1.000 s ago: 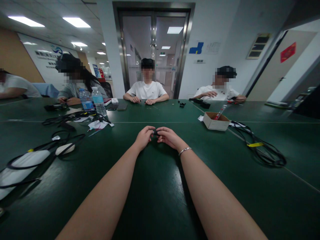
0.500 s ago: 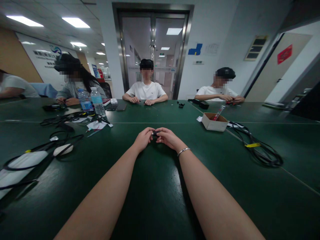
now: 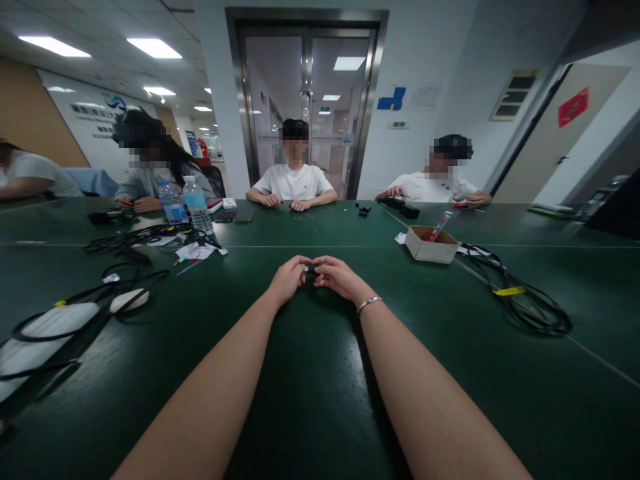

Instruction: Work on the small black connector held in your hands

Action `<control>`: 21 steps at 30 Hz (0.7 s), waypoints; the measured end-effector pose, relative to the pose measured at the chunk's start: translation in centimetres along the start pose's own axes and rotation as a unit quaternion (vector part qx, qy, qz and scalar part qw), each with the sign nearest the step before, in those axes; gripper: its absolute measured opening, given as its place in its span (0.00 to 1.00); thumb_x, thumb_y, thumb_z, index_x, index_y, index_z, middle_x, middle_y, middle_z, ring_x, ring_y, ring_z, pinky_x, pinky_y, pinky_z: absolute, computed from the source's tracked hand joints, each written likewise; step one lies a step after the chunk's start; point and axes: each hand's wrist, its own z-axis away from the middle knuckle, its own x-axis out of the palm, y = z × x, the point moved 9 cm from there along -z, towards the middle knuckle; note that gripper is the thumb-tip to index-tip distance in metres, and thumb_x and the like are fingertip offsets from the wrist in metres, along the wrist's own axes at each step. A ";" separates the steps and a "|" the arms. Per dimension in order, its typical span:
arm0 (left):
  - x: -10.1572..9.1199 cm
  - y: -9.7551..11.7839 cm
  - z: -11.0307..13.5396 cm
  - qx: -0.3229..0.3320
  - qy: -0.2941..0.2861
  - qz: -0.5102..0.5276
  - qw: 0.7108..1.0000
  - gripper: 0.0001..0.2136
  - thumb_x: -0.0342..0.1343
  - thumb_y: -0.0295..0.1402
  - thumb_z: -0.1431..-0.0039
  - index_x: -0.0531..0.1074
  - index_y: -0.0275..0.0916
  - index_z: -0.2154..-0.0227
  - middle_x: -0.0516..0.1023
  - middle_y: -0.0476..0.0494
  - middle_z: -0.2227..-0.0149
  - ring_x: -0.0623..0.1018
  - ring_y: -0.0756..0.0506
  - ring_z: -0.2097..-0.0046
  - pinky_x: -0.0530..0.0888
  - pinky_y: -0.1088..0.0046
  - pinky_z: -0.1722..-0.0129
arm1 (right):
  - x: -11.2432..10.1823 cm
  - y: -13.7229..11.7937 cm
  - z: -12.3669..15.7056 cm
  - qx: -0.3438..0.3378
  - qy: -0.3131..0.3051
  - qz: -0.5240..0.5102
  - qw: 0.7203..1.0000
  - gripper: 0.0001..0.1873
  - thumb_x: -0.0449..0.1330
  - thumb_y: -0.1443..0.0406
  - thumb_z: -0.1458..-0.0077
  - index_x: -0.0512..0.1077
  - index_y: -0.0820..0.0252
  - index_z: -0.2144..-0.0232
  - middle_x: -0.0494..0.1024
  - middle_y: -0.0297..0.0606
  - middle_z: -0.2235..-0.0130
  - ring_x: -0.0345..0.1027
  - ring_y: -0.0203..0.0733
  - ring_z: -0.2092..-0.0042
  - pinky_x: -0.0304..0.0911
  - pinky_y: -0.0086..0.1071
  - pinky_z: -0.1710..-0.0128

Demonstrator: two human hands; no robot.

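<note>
My left hand [image 3: 287,280] and my right hand [image 3: 340,276] meet over the middle of the dark green table [image 3: 310,400], both arms stretched forward. Between their fingertips they pinch a small black part [image 3: 311,268], too small to name. Both hands have curled fingers closed on it. A thin silver bracelet [image 3: 369,303] circles my right wrist.
A small cardboard box [image 3: 431,244] with a red-tipped tool stands at the right, beside a coil of black cable [image 3: 525,303]. Two water bottles [image 3: 193,203], papers and more black cables [image 3: 115,280] lie at the left. Several people sit along the far edge, working with their own hands.
My hands stay together on the small black part, with only slight finger movement. The person at the far right has shifted an arm.
</note>
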 end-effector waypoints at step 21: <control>-0.2 0.8 0.3 0.011 0.010 -0.054 0.998 0.14 0.45 0.34 0.43 0.71 0.39 0.58 0.68 0.49 0.73 0.67 0.52 0.75 0.64 0.78 0.76 | 0.1 -0.2 0.2 0.003 0.001 0.003 1.000 0.10 0.59 0.76 0.51 0.67 0.62 0.65 0.72 0.32 0.75 0.67 0.32 0.77 0.69 0.27 0.73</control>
